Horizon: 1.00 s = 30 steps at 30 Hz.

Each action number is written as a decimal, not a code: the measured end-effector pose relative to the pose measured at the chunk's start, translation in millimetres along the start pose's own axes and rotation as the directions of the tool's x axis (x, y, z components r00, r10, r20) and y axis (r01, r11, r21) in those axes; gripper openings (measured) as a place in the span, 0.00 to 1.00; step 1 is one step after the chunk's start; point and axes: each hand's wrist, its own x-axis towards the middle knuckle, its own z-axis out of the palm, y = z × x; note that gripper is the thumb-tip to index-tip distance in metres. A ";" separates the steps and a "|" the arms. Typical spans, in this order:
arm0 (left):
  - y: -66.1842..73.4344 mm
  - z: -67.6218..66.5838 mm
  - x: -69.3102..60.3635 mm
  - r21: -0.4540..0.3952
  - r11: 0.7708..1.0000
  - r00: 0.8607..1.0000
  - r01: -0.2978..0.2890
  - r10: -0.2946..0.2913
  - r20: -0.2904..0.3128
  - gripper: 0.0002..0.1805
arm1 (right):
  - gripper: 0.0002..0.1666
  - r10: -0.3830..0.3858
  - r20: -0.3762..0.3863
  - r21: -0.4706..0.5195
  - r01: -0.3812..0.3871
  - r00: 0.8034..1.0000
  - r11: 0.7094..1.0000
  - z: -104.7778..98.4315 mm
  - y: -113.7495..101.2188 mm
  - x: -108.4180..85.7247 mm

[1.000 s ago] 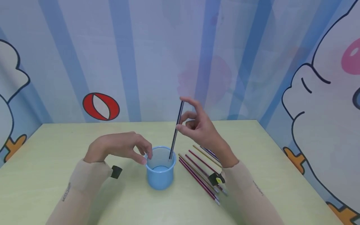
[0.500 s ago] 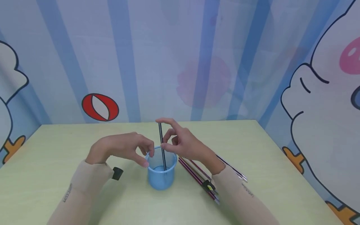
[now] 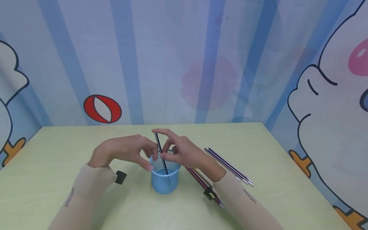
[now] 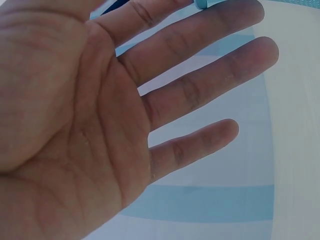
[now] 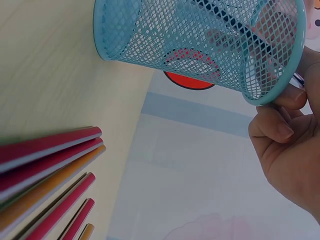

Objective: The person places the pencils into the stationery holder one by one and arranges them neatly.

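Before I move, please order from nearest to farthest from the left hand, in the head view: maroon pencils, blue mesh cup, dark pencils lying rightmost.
1. Blue mesh cup: rim at the left hand.
2. Maroon pencils: right of the cup.
3. Dark pencils: farther right.

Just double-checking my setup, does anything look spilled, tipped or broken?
No, nothing stands out: the cup stands upright, the right hand holds a pencil leaning inside it, and the loose pencils lie on the table.

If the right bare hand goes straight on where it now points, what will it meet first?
Probably the left bare hand, at the rim of the light-blue cylindrical mesh cup. Depth is unclear in the head view, so the right hand might pass above it.
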 end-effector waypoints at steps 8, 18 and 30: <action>2.4 0.0 0.7 -0.004 0.999 0.999 0.040 -0.040 0.005 0.12 | 0.46 -0.007 0.010 -0.074 0.007 1.000 0.997 0.0 -0.8 0.0; 2.1 -0.5 0.9 -0.007 1.000 1.000 0.017 -0.017 0.001 0.11 | 0.45 0.007 -0.014 -0.088 -0.008 1.000 0.996 -3.7 -2.7 -2.5; 2.0 0.1 0.6 0.006 1.000 1.000 0.026 -0.026 -0.001 0.11 | 0.43 -0.010 -0.024 -0.106 0.007 1.000 0.994 -17.0 1.3 -7.7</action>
